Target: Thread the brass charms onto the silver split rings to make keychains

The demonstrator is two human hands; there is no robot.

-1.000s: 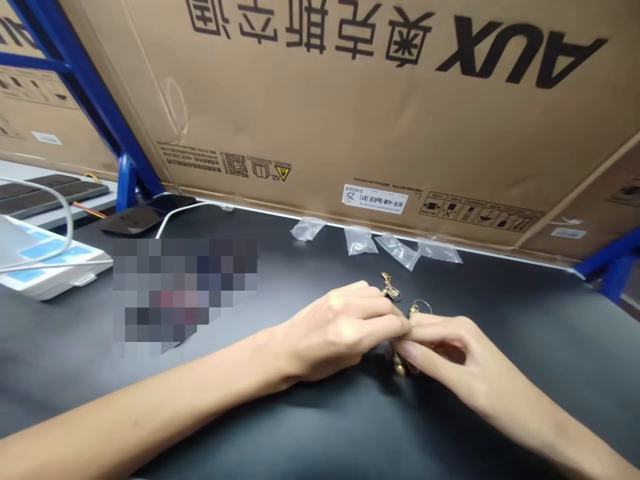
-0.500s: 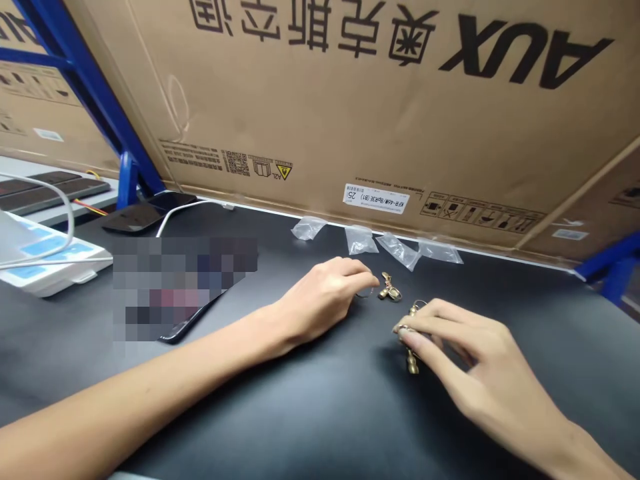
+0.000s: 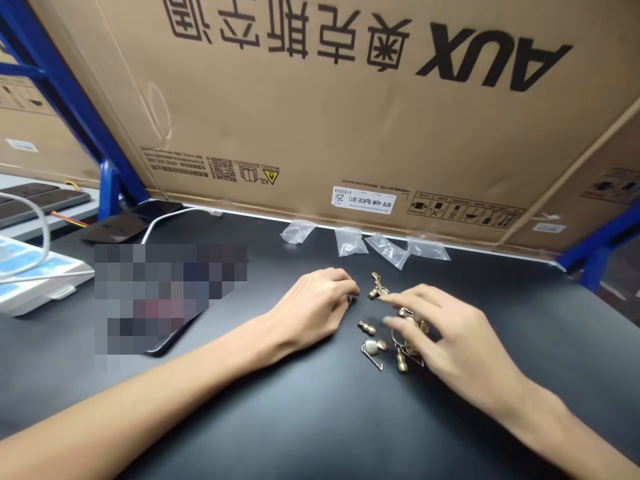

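My right hand (image 3: 445, 327) hovers with thumb and fingers apart over a cluster of brass-coloured keychain charms (image 3: 409, 337), partly hidden behind its fingers. Left of that cluster, a small gourd-shaped charm (image 3: 367, 327) and a rounded brass charm with a thin bar (image 3: 373, 347) lie loose on the black tabletop (image 3: 310, 407). Farther back is another brass keychain (image 3: 379, 287), near the right index fingertip. My left hand (image 3: 320, 307) rests on the tabletop with curled fingers closed on a thin metal ring (image 3: 350, 299), mostly hidden.
Several small clear plastic bags (image 3: 351, 241) lie along the back edge, before a large cardboard box (image 3: 300, 127). A phone-like dark device (image 3: 170, 339), partly blurred out, sits at left. Beyond it are a white cable (image 3: 160, 223), a white box (image 3: 45, 280) and a blue frame (image 3: 107, 190).
My right hand has let go of the brass charms, which now lie spread on the tabletop; its fingers have parted. The left fingers have drawn slightly away from the back keychain. The view has shifted somewhat.
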